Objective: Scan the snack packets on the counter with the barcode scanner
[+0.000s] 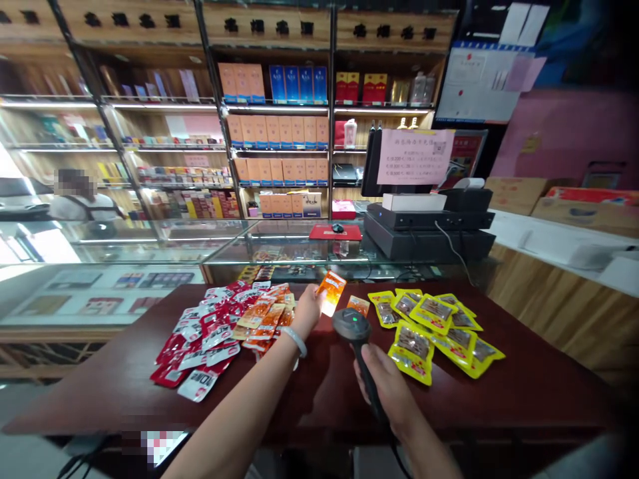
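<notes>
My left hand [308, 311], with a pale bracelet at the wrist, pinches an orange snack packet [333, 291] by its left edge, raised above the table. My right hand [382, 376] is wrapped round the handle of a black barcode scanner [352, 324]. A green light shows on the scanner's head, which points toward the held packet. Another orange packet [358, 305] lies flat just beyond the scanner. Left of my left hand is a heap of orange packets [267, 319], beside a larger pile of red and white packets [204, 339]. Yellow snack packets [434, 313] lie spread out to the right.
The dark red table [124, 392] meets a glass display counter [224, 249]. On it stand a monitor with a pink notice [414, 156], a black cash drawer [429, 233], and a mouse [337, 228] on a red mat. A person [82, 199] is far left, by stocked shelves.
</notes>
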Tool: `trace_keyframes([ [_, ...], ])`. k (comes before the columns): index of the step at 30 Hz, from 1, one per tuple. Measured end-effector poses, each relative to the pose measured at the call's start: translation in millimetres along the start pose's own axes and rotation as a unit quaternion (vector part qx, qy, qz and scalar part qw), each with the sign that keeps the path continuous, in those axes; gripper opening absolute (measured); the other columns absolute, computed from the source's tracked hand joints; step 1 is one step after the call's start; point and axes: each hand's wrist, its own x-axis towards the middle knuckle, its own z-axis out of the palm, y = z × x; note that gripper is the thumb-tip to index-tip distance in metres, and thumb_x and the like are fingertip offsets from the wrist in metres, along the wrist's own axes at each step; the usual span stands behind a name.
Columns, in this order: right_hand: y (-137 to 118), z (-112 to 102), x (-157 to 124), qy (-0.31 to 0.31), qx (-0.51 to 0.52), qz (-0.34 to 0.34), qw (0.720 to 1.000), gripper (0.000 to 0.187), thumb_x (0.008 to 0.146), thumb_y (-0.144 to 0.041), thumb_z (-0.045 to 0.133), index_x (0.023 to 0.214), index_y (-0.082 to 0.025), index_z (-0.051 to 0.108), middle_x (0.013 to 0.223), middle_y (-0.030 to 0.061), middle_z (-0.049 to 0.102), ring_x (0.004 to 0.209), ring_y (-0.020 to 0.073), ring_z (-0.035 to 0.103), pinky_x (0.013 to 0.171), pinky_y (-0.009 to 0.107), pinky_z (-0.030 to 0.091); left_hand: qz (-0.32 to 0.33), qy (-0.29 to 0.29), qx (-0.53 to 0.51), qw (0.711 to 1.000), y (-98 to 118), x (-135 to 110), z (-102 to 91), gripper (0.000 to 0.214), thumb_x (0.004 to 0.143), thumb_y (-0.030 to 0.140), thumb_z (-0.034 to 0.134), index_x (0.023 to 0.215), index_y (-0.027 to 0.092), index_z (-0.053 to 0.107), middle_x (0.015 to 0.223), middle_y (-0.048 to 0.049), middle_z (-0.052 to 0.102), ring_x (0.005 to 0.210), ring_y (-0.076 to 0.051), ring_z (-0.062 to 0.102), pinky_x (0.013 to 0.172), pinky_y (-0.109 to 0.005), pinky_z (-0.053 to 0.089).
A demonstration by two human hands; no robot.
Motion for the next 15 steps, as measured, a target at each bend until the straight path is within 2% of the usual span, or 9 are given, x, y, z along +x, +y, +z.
trace_keyframes([
  [3, 2.4, 7.3, -1.1, -0.002, -0.016, -0.001, 1.000, 0.055, 0.075, -0.073, 0.062, 0.075, -0.020, 0.047, 0.057, -0.0077, 0.047, 0.040, 0.0040, 0.038, 0.036, 0.015, 0.028, -0.004, 0.006, -0.021, 1.000, -6.8, 0.6, -22.7, 0.025, 0.093, 0.038, 0.047, 0.103, 0.018, 0.059, 0.088, -0.0048, 0.070, 0.076, -0.016, 0.065, 0.065, -0.025, 0.047],
  [5, 4.5, 9.1, -2.9, -0.006, -0.028, 0.000, 1.000, 0.055, 0.075, -0.073, 0.062, 0.075, -0.020, 0.046, 0.057, -0.0079, 0.047, 0.041, 0.0042, 0.039, 0.037, 0.015, 0.029, -0.022, 0.023, 0.015, 0.999, -11.8, 2.5, -40.6, 0.027, 0.093, 0.039, 0.046, 0.104, 0.018, 0.059, 0.091, -0.0055, 0.070, 0.080, -0.018, 0.065, 0.069, -0.027, 0.047],
  [7, 7.2, 8.4, -5.1, -0.014, -0.039, 0.004, 0.999, 0.054, 0.076, -0.072, 0.061, 0.077, -0.020, 0.047, 0.058, -0.0080, 0.047, 0.041, 0.0046, 0.039, 0.037, 0.015, 0.029, -0.042, 0.077, 0.099, 0.991, -14.6, 4.3, -56.7, 0.031, 0.091, 0.040, 0.048, 0.111, 0.018, 0.058, 0.101, -0.0092, 0.070, 0.094, -0.023, 0.065, 0.080, -0.032, 0.047],
  [9, 9.9, 5.5, -7.0, -0.020, -0.045, 0.009, 0.999, 0.052, 0.077, -0.071, 0.061, 0.078, -0.021, 0.047, 0.058, -0.0081, 0.047, 0.041, 0.0049, 0.039, 0.036, 0.015, 0.028, -0.042, 0.147, 0.188, 0.970, -13.1, 4.6, -64.4, 0.042, 0.089, 0.041, 0.052, 0.123, 0.017, 0.054, 0.119, -0.0139, 0.065, 0.114, -0.028, 0.057, 0.094, -0.038, 0.043],
  [11, 11.8, 1.1, -8.5, -0.013, -0.045, 0.005, 0.999, 0.051, 0.077, -0.070, 0.061, 0.076, -0.021, 0.047, 0.057, -0.0084, 0.047, 0.040, 0.0050, 0.037, 0.035, 0.015, 0.027, -0.005, 0.164, 0.245, 0.956, -6.1, 2.3, -58.9, 0.047, 0.088, 0.042, 0.053, 0.128, 0.017, 0.052, 0.129, -0.0146, 0.060, 0.125, -0.029, 0.049, 0.104, -0.040, 0.035],
  [13, 12.1, -4.4, -9.9, 0.013, -0.041, 0.003, 0.999, 0.051, 0.075, -0.070, 0.063, 0.076, -0.021, 0.048, 0.055, -0.0086, 0.047, 0.039, 0.0051, 0.037, 0.034, 0.015, 0.027, 0.045, 0.101, 0.260, 0.959, 5.2, -2.6, -39.6, 0.042, 0.089, 0.042, 0.053, 0.125, 0.019, 0.056, 0.128, -0.0119, 0.061, 0.124, -0.027, 0.050, 0.106, -0.038, 0.034],
  [15, 11.1, -10.7, -11.5, 0.053, -0.036, 0.009, 0.998, 0.054, 0.071, -0.073, 0.065, 0.077, -0.022, 0.050, 0.054, -0.0086, 0.048, 0.037, 0.0053, 0.038, 0.033, 0.015, 0.027, 0.078, 0.021, 0.263, 0.961, 17.6, -8.8, -11.2, 0.039, 0.089, 0.046, 0.053, 0.117, 0.020, 0.062, 0.121, -0.0111, 0.065, 0.117, -0.026, 0.054, 0.102, -0.036, 0.036],
])
